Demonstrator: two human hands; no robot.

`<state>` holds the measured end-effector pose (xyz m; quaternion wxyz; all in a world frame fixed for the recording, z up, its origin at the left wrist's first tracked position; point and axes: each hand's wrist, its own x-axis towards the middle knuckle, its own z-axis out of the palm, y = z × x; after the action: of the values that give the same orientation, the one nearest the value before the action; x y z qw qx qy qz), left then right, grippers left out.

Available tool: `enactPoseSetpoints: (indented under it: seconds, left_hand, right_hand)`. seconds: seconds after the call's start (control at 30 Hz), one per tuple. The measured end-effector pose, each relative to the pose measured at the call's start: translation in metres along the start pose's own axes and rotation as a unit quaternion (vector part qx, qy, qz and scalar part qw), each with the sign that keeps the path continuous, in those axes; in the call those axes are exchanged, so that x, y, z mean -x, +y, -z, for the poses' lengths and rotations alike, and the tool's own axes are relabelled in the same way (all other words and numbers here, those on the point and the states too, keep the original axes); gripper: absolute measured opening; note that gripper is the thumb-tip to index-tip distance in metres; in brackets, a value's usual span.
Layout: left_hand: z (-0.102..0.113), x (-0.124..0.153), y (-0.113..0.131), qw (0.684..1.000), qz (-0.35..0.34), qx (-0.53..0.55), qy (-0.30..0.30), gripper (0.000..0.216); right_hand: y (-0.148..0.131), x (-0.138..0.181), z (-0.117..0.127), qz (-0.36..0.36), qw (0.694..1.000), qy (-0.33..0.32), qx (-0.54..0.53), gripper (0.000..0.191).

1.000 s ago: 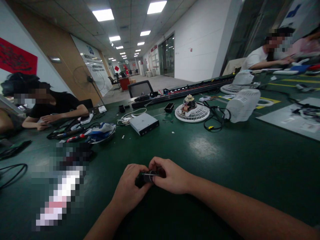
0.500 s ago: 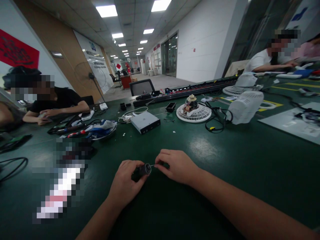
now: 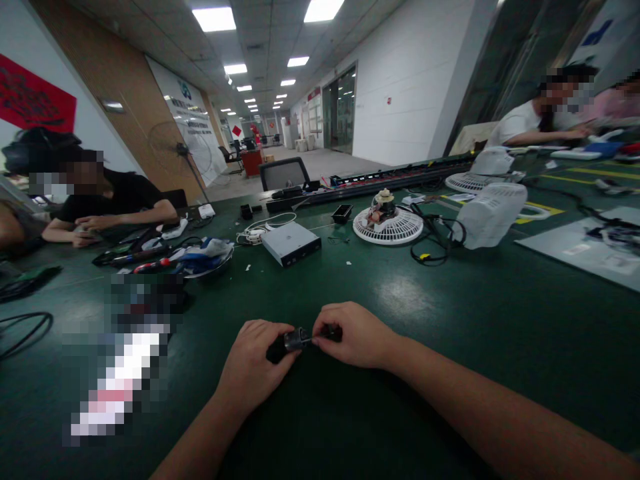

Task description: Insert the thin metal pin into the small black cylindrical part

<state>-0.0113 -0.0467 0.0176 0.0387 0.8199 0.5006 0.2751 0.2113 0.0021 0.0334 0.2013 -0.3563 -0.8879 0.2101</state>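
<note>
My left hand (image 3: 257, 357) is closed around a dark cylinder (image 3: 296, 339) with a greyish open end pointing right. Fingers and thumb grip it from both sides, and its rear part is hidden in the palm. Beside it, my right hand (image 3: 356, 335) pinches a thin tool (image 3: 330, 333) with a dark body and a slim metal tip. That tip meets the cylinder's open end; how far inside it reaches cannot be made out. Both hands are just above the dark green table (image 3: 430, 380).
Beyond my hands lie an optical disc drive (image 3: 291, 244), a small black tray (image 3: 342, 214) and a white fan grille with a motor (image 3: 387, 223). A white housing (image 3: 493, 215) with black cable stands right. Tools and a blue-white bundle (image 3: 207, 255) lie left. People sit at both sides.
The cylinder's open end has swung from facing partly toward me to pointing right. My right hand has shifted slightly, and the tool's metal tip shows less now.
</note>
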Motion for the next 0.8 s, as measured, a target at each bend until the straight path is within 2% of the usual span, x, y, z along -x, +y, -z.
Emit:
enactPoseSetpoints:
  seconds: [0.13, 0.27, 0.4, 0.5, 0.6, 0.67, 0.8]
  left_hand:
    - [-0.001, -0.001, 0.000, 1.000, -0.008, 0.001, -0.023, 0.021]
    - [-0.001, -0.002, -0.001, 1.000, 0.013, -0.012, -0.023, 0.024]
    - [0.001, -0.001, -0.004, 0.998, 0.054, -0.027, 0.000, 0.025]
    - [0.001, -0.002, -0.006, 0.997, 0.075, -0.030, 0.007, 0.024]
    - [0.001, -0.002, -0.007, 0.996, 0.083, -0.027, 0.004, 0.023]
    - [0.001, -0.002, -0.007, 0.996, 0.084, -0.023, 0.003, 0.023]
    - [0.001, -0.001, -0.006, 0.998, 0.061, -0.005, -0.008, 0.024]
  right_hand:
    - [-0.003, 0.000, -0.002, -0.043, 0.998, 0.016, 0.044, 0.010]
    - [-0.006, -0.001, 0.000, -0.077, 0.994, 0.012, 0.076, 0.011]
    - [-0.004, -0.002, 0.006, -0.137, 0.988, 0.044, 0.056, 0.026]
    - [0.002, -0.003, 0.005, -0.114, 0.993, 0.004, 0.018, 0.042]
    - [0.006, -0.003, 0.001, -0.090, 0.995, -0.043, 0.009, 0.028]
    - [0.005, -0.003, -0.001, -0.083, 0.996, -0.034, -0.019, 0.017]
    - [0.003, -0.003, -0.002, -0.049, 0.989, 0.015, -0.140, 0.022]
